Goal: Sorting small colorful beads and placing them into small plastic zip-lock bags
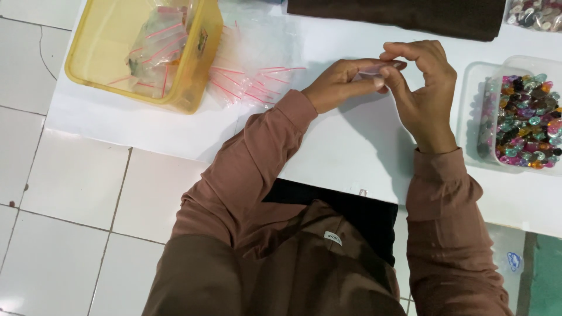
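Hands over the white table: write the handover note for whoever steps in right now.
Left hand and right hand meet above the white table, pinching one small clear bag between the fingertips.
Clear tub of coloured gems sits by the right hand.
Loose pile of empty red-strip bags lies by the left hand.
Yellow tub at far left holds bags already dropped in.
Done: some bags in the yellow tub.
Left: many gems and empty bags.

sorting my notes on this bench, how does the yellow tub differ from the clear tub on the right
The yellow tub is tinted yellow and holds small clear bags with red strips; the clear tub is see-through and holds many-coloured gems. The yellow tub sits far left, away from the hands; the clear tub lies close beside the right hand. Both are open plastic containers on the white surface.
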